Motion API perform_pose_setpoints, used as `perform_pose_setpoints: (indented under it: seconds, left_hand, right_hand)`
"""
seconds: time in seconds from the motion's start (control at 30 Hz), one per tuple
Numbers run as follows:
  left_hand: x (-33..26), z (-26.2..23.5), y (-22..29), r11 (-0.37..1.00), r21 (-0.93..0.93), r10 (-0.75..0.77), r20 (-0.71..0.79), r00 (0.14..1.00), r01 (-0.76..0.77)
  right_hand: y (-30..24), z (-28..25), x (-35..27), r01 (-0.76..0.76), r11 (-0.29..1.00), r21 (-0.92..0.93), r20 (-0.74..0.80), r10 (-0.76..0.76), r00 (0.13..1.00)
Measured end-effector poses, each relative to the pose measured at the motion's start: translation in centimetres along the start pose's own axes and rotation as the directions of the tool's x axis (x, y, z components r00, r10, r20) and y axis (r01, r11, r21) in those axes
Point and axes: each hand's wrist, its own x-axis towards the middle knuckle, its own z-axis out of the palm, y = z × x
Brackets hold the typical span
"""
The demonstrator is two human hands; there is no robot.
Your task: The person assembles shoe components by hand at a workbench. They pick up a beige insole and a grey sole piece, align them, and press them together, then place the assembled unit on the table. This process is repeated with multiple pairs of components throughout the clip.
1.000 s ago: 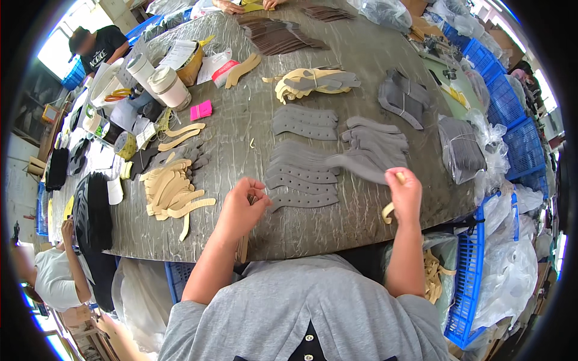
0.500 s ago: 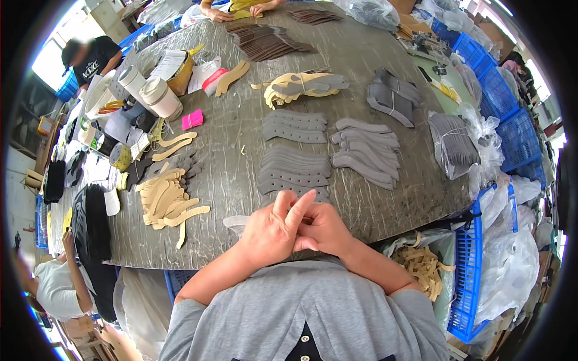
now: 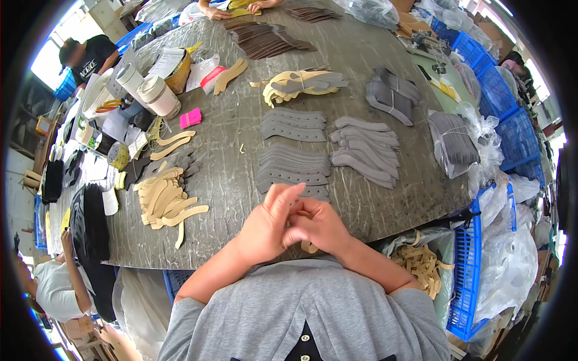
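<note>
So the work looks partway along, going by how stuff is laid out. On the table (image 3: 229, 150) there's a big overlapping row of punched grey strips (image 3: 293, 161) right ahead of the hands, a smaller punched stack (image 3: 293, 124) just beyond it, and a fanned pile of plain-looking grey strips (image 3: 365, 157) to the right. Can't tell which are finished, but the loose pile of beige strips (image 3: 161, 198) on the left suggests there's plenty left.

The left hand (image 3: 265, 225) and right hand (image 3: 320, 227) meet near the table's front edge, fingers bent and bunched together. A beige piece (image 3: 309, 247) peeks out just below the right hand; the rest is hidden, so no telling whether either hand is pinching it.

Elsewhere, a tied beige-and-grey bundle (image 3: 304, 84) lies further back, a dark grey bundle (image 3: 391, 97) to its right, and a plastic-wrapped bundle (image 3: 456, 144) nearer the right edge. White jars (image 3: 159, 96) crowd the far left. Nothing seems to block the hands, though their nearness to the big row covers part of its front end.
</note>
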Motion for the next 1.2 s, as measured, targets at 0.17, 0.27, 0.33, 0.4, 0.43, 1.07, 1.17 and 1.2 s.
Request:
perform_pose_setpoints:
  seconds: [0.17, 0.27, 0.33, 0.4, 0.43, 1.07, 1.17, 1.2]
  left_hand:
    - [1.2, -2.5, 0.5, 0.994, 0.045, -0.106, 0.050, 0.993, 0.103]
    - [1.5, -2.9, 1.1, 0.987, 0.161, 0.007, 0.077, 0.997, -0.020]
    - [1.4, -2.7, -0.2, 0.974, 0.124, 0.191, 0.004, 0.982, -0.190]
    - [0.4, -2.5, -1.5, 0.998, 0.060, 0.034, -0.131, 0.991, -0.026]
    - [-0.3, -2.7, -1.8, 0.998, 0.022, -0.051, -0.195, 0.980, 0.056]
    - [-2.4, -2.4, -6.1, 0.625, -0.135, -0.768, 0.073, 0.636, 0.769]
    - [-2.2, -1.7, -6.3, 0.655, 0.029, -0.756, 0.036, 0.654, 0.755]
    - [-2.2, -1.7, -6.4, 0.660, 0.039, -0.751, 0.041, 0.659, 0.750]
  right_hand:
    - [-0.9, -0.7, 0.4, 0.004, 0.982, 0.187, 0.042, -0.012, 0.999]
    - [-1.2, -0.8, 0.6, 0.036, 0.995, 0.096, 0.053, -0.041, 0.998]
    - [-0.8, -0.4, 0.7, 0.047, 0.967, 0.250, -0.056, -0.034, 0.998]
    - [-1.5, -2.7, 1.1, 0.091, 0.840, 0.534, -0.207, 0.026, 0.978]
    - [-1.7, -4.6, 1.3, 0.216, 0.831, 0.513, -0.313, -0.053, 0.948]
    - [2.1, -7.5, 0.5, -0.082, 0.955, -0.286, -0.346, -0.023, 0.938]
    - [2.6, -7.1, 0.8, -0.075, 0.863, -0.500, -0.374, -0.137, 0.917]
    - [2.7, -7.0, 0.9, -0.071, 0.827, -0.558, -0.377, -0.176, 0.910]
